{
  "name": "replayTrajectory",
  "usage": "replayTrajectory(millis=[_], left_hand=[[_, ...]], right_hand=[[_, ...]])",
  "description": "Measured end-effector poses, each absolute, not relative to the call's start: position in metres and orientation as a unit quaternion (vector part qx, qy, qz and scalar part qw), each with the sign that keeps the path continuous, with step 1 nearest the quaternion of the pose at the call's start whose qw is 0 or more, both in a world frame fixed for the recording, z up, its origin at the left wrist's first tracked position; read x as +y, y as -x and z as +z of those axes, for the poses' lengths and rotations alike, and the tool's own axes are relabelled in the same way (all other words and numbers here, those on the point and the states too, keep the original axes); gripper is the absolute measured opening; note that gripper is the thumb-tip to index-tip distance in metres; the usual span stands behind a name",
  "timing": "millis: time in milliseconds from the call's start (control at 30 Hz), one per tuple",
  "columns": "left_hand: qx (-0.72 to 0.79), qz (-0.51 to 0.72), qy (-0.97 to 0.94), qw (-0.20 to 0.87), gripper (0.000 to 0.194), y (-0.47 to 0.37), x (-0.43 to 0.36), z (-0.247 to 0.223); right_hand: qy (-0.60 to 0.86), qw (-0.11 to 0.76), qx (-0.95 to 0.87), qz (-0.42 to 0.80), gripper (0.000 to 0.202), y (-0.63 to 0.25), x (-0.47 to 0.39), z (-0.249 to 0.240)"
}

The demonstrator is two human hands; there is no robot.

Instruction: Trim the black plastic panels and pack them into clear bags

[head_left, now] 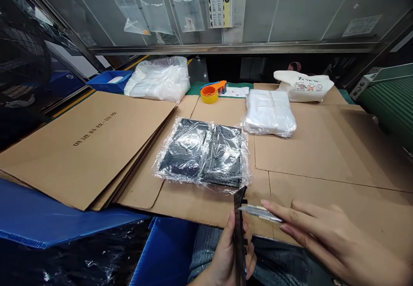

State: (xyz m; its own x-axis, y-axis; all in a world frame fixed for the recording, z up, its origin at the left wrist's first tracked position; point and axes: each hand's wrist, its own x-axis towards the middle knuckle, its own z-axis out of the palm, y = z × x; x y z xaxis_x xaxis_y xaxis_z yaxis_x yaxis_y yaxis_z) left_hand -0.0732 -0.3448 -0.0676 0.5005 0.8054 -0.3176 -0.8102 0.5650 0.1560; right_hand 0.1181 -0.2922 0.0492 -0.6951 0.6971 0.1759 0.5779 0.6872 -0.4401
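Note:
Near the bottom centre, my left hand (227, 251) grips a thin black plastic part (239, 234), held upright on its edge with small tabs along its right side. My right hand (322, 234) comes in from the right, fingers closed on a slim knife (263, 213) whose blade tip is at the upper part of the black piece. Beyond my hands, two black panels (224, 155) in clear plastic wrap lie side by side on the cardboard-covered table (322, 148).
Stacked cardboard sheets (87, 148) lie at the left. Along the back are a blue bin (108, 81), a bag of white material (159, 79), an orange tape dispenser (211, 92), a stack of clear bags (269, 112) and a white cloth pouch (303, 86). A blue box (164, 251) stands below the front edge.

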Motion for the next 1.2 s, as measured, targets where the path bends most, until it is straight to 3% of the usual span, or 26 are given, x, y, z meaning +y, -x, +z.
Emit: replayTrajectory(millis=[133, 367, 800, 1200], left_hand=[[0.195, 0.46, -0.016, 0.866, 0.054, 0.073, -0.345, -0.064], [0.144, 0.464, -0.033, 0.874, 0.04, 0.072, -0.341, -0.067], [0.184, 0.478, -0.012, 0.859, 0.046, 0.067, -0.352, -0.082], [0.155, 0.473, -0.022, 0.867, 0.046, 0.067, -0.345, -0.072]], right_hand=[[0.324, 0.168, -0.913, 0.183, 0.041, -0.118, -0.293, 0.049], [0.358, 0.193, -0.905, 0.124, 0.038, -0.117, -0.289, 0.054], [0.303, 0.196, -0.922, 0.141, 0.04, -0.119, -0.299, 0.046], [0.338, 0.204, -0.911, 0.122, 0.04, -0.123, -0.295, 0.046]])
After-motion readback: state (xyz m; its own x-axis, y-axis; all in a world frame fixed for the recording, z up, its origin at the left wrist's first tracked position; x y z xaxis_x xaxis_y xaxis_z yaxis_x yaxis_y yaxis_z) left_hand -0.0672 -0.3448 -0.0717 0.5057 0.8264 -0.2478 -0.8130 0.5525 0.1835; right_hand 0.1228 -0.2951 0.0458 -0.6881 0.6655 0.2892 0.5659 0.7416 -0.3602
